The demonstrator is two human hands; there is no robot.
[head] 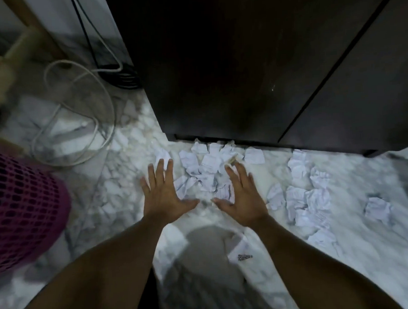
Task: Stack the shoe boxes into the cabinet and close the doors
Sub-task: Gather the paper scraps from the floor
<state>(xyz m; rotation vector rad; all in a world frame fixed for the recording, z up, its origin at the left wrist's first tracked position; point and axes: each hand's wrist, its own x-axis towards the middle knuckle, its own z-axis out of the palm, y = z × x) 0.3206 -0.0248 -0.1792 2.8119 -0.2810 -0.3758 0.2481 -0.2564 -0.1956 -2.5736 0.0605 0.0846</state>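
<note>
Marble floor (343, 218) lies strewn with crumpled papers (206, 168) before the cabinet (218, 82). Left hand (163, 192) and right hand (241, 195) hover, fingers spread, empty. No shoe boxes show; the doors, seemingly shut, could snag paper.

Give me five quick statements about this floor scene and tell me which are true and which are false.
1. Both hands, left hand and right hand, are open with fingers spread. True.
2. The crumpled papers lie on the marble floor in front of the dark cabinet. True.
3. A shoe box is held in the right hand. False: it holds nothing, and no shoe box is in view.
4. The pink mesh basket is at the right. False: it is at the left edge.
5. A white cable loops on the floor. True.
</note>
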